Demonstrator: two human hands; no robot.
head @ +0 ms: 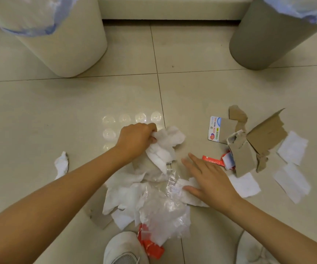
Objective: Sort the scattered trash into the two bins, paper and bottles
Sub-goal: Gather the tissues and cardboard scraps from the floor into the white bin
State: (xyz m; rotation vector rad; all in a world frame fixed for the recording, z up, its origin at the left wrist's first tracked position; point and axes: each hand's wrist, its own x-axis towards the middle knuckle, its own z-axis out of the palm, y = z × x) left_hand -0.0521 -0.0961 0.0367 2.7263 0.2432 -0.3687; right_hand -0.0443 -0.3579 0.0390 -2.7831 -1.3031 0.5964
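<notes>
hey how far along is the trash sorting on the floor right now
Early, apparently. Done: nothing can be confirmed, since the insides of the cream bin and grey bin are hidden. In hand: the left hand has a grip on crumpled white tissue; the right hand lies flat and open. Left: the tissue pile, clear plastic bag, torn cardboard, and no bottles visible.

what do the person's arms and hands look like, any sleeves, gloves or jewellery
Both arms are bare from the frame edge down to the wrists, with no sleeve in view. The left hand and the right hand wear no gloves. No watch, bracelet or band shows on either wrist, and no ring shows on the right hand's fingers; the left hand's fingers are mostly hidden, so rings there cannot be ruled out.
</notes>
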